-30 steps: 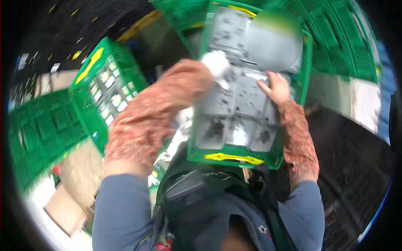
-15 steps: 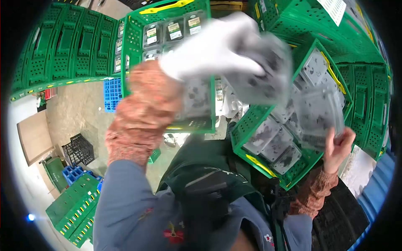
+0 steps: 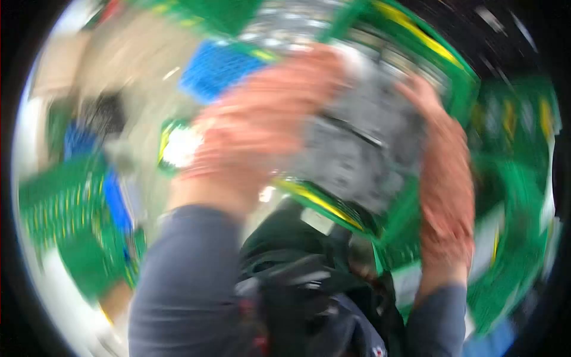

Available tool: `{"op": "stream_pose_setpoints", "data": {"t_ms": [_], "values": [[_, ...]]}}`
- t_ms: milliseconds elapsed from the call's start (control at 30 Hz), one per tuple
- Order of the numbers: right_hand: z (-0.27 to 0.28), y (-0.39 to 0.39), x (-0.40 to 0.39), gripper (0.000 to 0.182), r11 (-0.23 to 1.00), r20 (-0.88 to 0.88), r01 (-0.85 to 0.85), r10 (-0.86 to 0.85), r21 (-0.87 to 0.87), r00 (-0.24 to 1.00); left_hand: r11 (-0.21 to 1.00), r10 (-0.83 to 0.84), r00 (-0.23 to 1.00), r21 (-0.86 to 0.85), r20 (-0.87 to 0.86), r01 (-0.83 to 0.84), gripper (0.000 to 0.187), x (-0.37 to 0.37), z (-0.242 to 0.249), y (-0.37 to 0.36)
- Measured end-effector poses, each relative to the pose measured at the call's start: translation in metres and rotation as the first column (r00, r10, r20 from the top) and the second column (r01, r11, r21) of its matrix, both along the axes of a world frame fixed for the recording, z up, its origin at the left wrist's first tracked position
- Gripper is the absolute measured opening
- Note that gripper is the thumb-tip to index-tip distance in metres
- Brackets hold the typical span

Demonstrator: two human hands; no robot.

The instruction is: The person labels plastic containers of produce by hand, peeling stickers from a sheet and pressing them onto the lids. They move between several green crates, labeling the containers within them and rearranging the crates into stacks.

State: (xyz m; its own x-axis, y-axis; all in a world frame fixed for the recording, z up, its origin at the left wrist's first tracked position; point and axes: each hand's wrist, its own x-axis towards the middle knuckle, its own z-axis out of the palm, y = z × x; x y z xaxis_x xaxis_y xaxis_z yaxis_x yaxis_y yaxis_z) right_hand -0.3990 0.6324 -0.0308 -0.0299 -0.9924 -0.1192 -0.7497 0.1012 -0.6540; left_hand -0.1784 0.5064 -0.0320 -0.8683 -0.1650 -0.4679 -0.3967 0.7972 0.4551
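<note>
My left hand [image 3: 354, 63], in a white glove, is over the far part of a green crate [image 3: 467, 80] with yellow handles. Clear plastic punnets [image 3: 342, 157] lie inside this crate, their dark contents blurred. My right hand [image 3: 421, 94] is bare and reaches in along the crate's right side, near the far punnets. Both hands are smeared by motion. Whether either hand grips a punnet cannot be made out.
More punnets [image 3: 288, 24] fill another green crate beyond my left forearm. A blue crate [image 3: 217, 71] stands on the floor at left, with stacked green crates [image 3: 59, 196] lower left. Other green crates [image 3: 511, 196] are at right.
The view has swung right to left across the crates. Both hands, which held punnets apart, are now together over the punnets in one crate.
</note>
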Motion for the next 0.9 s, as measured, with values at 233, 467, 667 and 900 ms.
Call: {"op": "stream_pose_setpoints", "data": {"t_ms": [233,467,667,900], "values": [[-0.055,-0.076,0.020,0.039,0.994,-0.654,-0.003,-0.073,-0.114,0.753,0.929,0.356,0.931,-0.079,-0.078,-0.362,0.044,0.074,-0.069,0.037],[-0.158,-0.051,0.042,0.060,0.973,-0.864,-0.031,-0.188,-0.228,0.468,0.885,0.461,0.882,-0.017,-0.094,-0.464,0.046,0.090,-0.086,0.024],[-0.113,-0.042,0.039,0.059,0.962,-0.534,-0.059,-0.095,-0.265,0.840,0.906,0.420,0.906,-0.038,-0.057,-0.422,0.049,0.040,-0.071,0.034],[0.058,0.151,0.004,0.041,0.837,-0.501,-0.028,-0.301,-0.547,0.811,0.949,0.301,0.944,-0.052,-0.135,-0.310,0.053,-0.099,0.011,0.033]]}}
